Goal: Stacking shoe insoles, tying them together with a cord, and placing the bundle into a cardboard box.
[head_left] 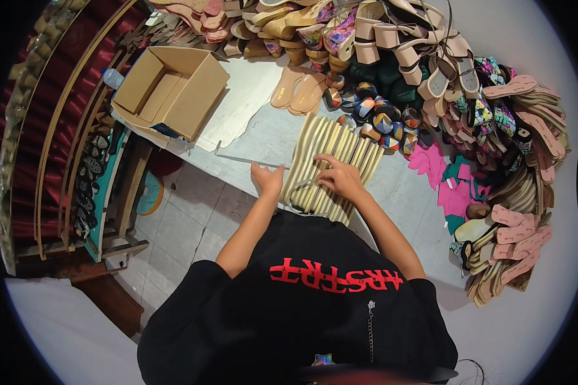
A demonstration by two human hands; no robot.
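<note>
A row of cream shoe soles or insoles (302, 144) stands on edge, packed side by side, on the table in front of me. My right hand (341, 179) is over the row's near right part, fingers bent and apart, with no held thing visible. My left hand (268, 179) is at the row's left side, thumb and a finger spread. Just beyond it a thin grey strip or rod (241, 158) with a bent end lies at the table's edge, close to the fingertips. A greyish looped band (300, 187) rests across the row's near end, beside my right fingers.
An open cardboard box (196, 96) stands on the table (257, 131) at left. Tan insoles (298, 88) and multicoloured rounded pieces (382, 122) lie beyond the row. Piled sandals (401, 45) fill the back; pink pieces (427, 163) and stacked soles (523, 247) lie right.
</note>
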